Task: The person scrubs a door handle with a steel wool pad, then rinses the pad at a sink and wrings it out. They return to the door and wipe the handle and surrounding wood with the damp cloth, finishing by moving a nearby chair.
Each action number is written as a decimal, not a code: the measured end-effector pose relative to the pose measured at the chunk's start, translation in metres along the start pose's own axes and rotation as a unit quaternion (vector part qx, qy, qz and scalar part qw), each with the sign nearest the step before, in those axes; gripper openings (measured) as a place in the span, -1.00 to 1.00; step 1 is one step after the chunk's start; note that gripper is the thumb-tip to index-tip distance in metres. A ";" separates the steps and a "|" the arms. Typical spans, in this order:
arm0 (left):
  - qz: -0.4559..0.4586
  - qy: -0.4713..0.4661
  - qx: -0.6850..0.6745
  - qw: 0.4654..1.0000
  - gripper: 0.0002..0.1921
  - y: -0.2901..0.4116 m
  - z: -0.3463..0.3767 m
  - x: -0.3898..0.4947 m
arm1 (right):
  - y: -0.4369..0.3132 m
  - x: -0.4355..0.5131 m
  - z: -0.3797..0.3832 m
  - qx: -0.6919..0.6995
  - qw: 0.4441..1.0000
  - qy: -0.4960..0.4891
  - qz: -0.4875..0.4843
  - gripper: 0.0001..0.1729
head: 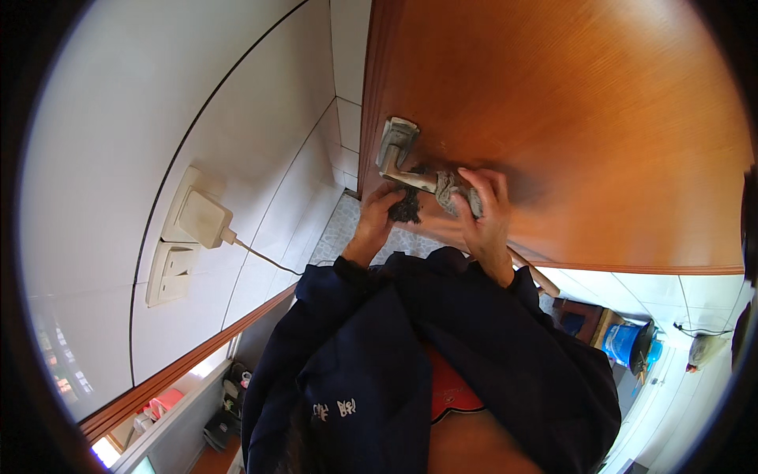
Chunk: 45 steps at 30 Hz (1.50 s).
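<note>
A worn metal lever handle (414,179) on its backplate (398,141) juts from a brown wooden door (562,136). Around the lever's free end is a bunched grey cloth (447,192), and my right hand (488,216) grips it there, fingers curled over the end. Below the lever, near its bend, my left hand (376,219) holds a dark, shaggy scouring pad or rag (405,206); its exact kind is unclear. Small marks show on the door beside the handle.
White wall tiles (284,118) flank the door on the left, with a plugged-in adapter (204,218), its cable, and a switch plate (173,272). Pebble-patterned floor (340,228) shows below. At the lower right are a blue bucket (619,343) and a wooden rod (536,274).
</note>
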<state>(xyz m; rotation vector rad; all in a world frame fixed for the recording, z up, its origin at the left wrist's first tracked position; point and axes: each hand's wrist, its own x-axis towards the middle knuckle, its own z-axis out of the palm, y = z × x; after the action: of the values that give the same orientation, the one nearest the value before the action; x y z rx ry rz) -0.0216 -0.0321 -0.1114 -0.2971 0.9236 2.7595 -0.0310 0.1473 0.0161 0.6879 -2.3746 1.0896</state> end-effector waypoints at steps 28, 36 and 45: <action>0.263 0.397 -0.016 0.879 -0.81 -0.093 0.032 0.084 | 0.023 0.030 0.025 -0.182 0.944 -0.259 -0.097 -0.56; 0.393 0.318 0.003 0.863 -0.81 -0.071 0.063 0.079 | 0.025 0.033 0.018 -0.160 0.940 -0.272 -0.127 -0.58; 0.377 0.305 -0.003 0.875 -0.80 -0.072 0.052 0.079 | 0.024 0.036 0.022 -0.174 0.938 -0.265 -0.141 -0.58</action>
<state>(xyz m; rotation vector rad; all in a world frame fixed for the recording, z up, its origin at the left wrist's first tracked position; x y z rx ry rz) -0.0848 0.0670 -0.1316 -1.0610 1.4188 3.4375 -0.0779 0.1347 0.0100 1.2593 -2.6849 0.3707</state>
